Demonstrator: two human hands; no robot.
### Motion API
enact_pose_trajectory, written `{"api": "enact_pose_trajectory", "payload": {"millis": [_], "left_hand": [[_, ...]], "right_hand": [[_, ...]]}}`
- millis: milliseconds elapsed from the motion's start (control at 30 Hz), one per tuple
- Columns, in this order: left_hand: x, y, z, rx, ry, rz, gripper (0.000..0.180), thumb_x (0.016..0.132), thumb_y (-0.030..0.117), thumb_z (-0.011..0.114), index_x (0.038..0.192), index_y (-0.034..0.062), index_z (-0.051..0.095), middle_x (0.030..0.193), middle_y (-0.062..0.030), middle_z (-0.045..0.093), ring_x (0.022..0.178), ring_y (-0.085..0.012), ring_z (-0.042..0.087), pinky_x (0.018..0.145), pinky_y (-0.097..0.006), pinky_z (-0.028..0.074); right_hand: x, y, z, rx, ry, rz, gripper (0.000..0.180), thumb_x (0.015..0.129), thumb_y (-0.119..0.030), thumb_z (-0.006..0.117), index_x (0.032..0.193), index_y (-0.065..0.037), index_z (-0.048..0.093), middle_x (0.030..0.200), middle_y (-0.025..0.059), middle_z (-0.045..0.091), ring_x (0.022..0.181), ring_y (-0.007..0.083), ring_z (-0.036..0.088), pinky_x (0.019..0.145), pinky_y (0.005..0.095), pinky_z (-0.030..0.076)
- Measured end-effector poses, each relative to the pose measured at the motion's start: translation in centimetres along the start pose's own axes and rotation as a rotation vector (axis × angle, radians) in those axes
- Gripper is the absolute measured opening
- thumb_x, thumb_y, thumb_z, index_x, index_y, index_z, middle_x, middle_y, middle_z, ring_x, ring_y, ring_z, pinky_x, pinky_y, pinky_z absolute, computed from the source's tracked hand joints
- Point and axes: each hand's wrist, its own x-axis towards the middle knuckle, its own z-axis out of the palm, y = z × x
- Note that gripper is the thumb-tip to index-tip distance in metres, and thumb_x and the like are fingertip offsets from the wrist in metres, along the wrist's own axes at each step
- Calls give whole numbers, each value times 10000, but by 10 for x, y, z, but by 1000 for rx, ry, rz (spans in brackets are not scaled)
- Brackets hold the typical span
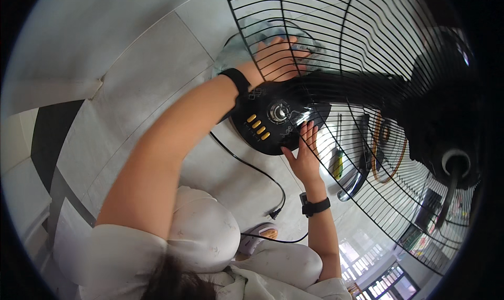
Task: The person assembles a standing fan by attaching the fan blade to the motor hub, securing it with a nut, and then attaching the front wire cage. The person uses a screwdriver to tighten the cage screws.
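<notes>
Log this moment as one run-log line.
left hand: pressing cloth on fan base | right hand: flat on base edge | grille: in front | cord: on floor

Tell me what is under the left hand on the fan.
Under the left hand lies a pale blue cloth, pressed against the fan's base. The palm covers the cloth's middle, so what lies beneath there cannot be seen.

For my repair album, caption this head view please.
Left hand pressing a cloth on the floor, right hand on the fan base.
</notes>
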Motion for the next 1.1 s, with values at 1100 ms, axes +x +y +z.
{"api": "enact_pose_trajectory", "payload": {"millis": [1100], "left_hand": [[-188, 195, -132, 567, -122, -860, 266, 763, 165, 657, 945, -21, 600, 919, -140, 583, 807, -254, 572, 723, -332, 458]], "right_hand": [[-34, 66, 21, 417, 534, 267, 305, 763, -103, 636, 1063, -79, 583, 1103, 101, 579, 902, 265, 595, 742, 336, 499]]}}
